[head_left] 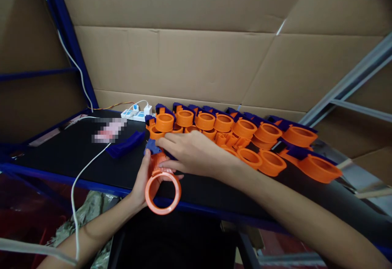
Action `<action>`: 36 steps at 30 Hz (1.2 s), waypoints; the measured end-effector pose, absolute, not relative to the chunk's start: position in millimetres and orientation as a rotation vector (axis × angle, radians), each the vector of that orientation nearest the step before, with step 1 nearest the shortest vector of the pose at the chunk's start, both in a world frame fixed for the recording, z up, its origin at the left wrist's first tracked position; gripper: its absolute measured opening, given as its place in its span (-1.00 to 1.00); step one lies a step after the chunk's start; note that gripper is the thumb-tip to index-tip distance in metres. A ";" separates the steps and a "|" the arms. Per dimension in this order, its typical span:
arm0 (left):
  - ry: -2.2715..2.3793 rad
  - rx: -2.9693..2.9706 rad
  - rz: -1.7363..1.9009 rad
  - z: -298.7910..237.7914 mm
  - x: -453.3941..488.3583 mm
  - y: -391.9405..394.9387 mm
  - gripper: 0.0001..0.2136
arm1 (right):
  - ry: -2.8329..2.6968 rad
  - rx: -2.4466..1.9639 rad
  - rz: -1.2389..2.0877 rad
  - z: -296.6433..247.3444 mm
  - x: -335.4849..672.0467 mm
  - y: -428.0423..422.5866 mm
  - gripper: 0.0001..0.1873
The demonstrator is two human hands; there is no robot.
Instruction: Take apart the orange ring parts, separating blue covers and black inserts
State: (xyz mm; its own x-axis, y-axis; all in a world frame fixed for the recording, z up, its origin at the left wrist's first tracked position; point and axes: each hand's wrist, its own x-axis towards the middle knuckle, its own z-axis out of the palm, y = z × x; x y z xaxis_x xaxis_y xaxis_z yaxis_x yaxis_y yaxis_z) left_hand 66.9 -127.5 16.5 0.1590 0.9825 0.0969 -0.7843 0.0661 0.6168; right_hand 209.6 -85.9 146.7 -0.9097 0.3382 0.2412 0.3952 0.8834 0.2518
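Note:
In the head view, an orange plastic ring-shaped holder [148, 197] hangs low over the table's front edge, ring end toward me. My left hand [141, 181] is closed around its upper part from the left and below. A small blue plastic piece [152, 146] sits at the holder's far end. My right hand [194, 152] reaches across from the right, its bent fingers pressed on the blue piece and the top of the holder. The fingertips partly hide where the two parts meet. Just behind my hands stand several similar orange rings with dark blue parts [245, 128], some stacked.
The black tabletop [190, 187] has a blue frame edge. A blue plastic strip [126, 144] lies left of my hands, near a blurred-out item [109, 130]. A white power strip [134, 115] stands at the back. A white cable [75, 203] hangs across the front left. Cardboard walls [196, 65] enclose the table.

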 end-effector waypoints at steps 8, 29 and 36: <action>0.358 0.347 1.479 16.5 63.3 -120.4 -0.70 | -2.634 -0.405 -1.109 114.9 197.3 -102.2 -0.70; 0.477 0.528 1.514 16.7 68.4 -114.6 -0.71 | -2.675 -0.613 -1.007 70.7 207.1 -81.8 -0.62; 0.685 0.541 1.581 19.5 66.2 -121.3 -0.74 | -2.365 -1.174 -0.977 117.0 234.4 -55.5 -0.59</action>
State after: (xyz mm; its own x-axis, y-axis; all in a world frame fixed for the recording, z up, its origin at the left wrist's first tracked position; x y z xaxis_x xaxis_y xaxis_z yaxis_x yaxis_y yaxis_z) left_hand 66.2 -121.3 19.5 -0.1221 0.9915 -0.0457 -0.7111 -0.0552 0.7010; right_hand 234.4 -55.5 117.0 -0.6087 0.5706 0.5512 0.7933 0.4272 0.4339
